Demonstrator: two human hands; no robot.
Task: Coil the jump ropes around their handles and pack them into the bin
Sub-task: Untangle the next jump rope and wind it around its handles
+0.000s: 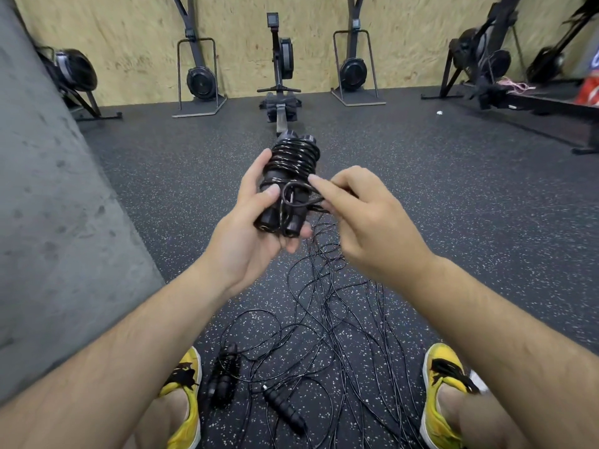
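As we judge it, the main risk is the wrap springing loose. The cord of the jump rope looks stiff and glossy, so if our right hand lets the small loop slip before it is tucked under a turn, the coils could unwind off the handles in one go. Our right hand pinches that loop between thumb and curled fingers, with the forefinger stretched onto the bundle. Our left hand cups the two handles from below, fingers curled round them and thumb pressed on top; a slack thumb would let the handles slide apart and loosen every turn. A second hazard is the thin strands running from under our hands toward the loose ropes on the floor. We cannot tell whether any belongs to this rope, and a tug could drag the tangle along or knot it tighter. The bundle is held in the air in front of us, above the middle of the floor, between both hands. It is two black ribbed handles side by side, their far half bound in tight shiny black turns, their near ends bare. Near the floor's close edge, between our yellow shoes, lie a wound bundle and a spare handle. The bin is not in view
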